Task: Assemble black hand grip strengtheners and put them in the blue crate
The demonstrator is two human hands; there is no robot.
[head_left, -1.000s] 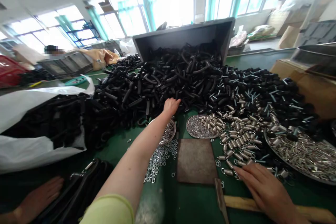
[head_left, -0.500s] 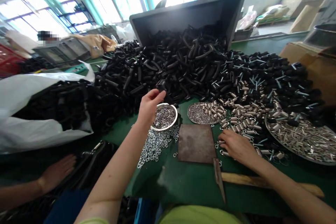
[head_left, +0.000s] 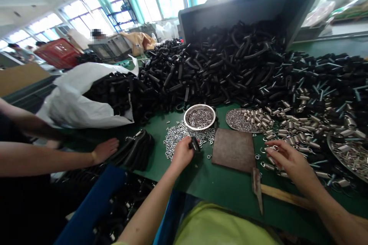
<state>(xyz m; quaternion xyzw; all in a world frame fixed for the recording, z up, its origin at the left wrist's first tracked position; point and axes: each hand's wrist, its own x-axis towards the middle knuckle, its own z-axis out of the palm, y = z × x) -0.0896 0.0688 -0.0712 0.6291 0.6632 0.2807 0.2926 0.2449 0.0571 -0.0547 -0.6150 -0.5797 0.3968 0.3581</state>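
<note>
My left hand point(head_left: 181, 154) is closed on a small black handle piece point(head_left: 194, 144), held just above the scattered washers point(head_left: 178, 138) on the green table. My right hand point(head_left: 287, 160) hovers over the loose metal springs point(head_left: 290, 130), its fingertips pinching a spring point(head_left: 273, 147). Between my hands lies a brown metal plate point(head_left: 234, 149). A big heap of black handles point(head_left: 224, 69) spills from a tipped grey bin point(head_left: 258, 2) behind them.
Two round dishes hold small parts: a washer dish point(head_left: 199, 116) and a flat dish point(head_left: 240, 120). A wooden-handled tool point(head_left: 276, 195) lies near the front edge. A white sack point(head_left: 86, 103) of black parts sits left. Another person's arms and hand point(head_left: 105, 149) reach in from the left.
My left hand pulled back from the black heap with a black piece and came down toward the washers. My right hand lifted off the springs, pinching one. The view swung left.
</note>
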